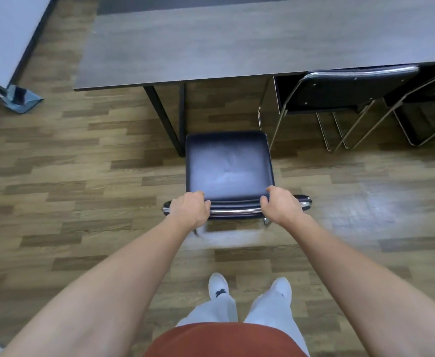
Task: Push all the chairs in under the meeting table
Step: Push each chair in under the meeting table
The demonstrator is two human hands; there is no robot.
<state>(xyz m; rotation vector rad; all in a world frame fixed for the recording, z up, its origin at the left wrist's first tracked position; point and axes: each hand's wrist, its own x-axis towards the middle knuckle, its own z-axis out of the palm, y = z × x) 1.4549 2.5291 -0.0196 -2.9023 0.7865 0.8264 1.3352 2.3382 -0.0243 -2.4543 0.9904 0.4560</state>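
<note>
Both hands clasp the top of the near chair's backrest: the left hand and the right hand each curl their fingers over its chrome-edged rim. The chair stands on the wood floor facing the meeting table, its seat short of the edge beside a table leg. A second chair sits tucked under at right.

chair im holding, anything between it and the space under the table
The black table leg stands just left of the chair seat, close to its front left corner. Straight ahead, the floor under the meeting table shows nothing in the way.
</note>
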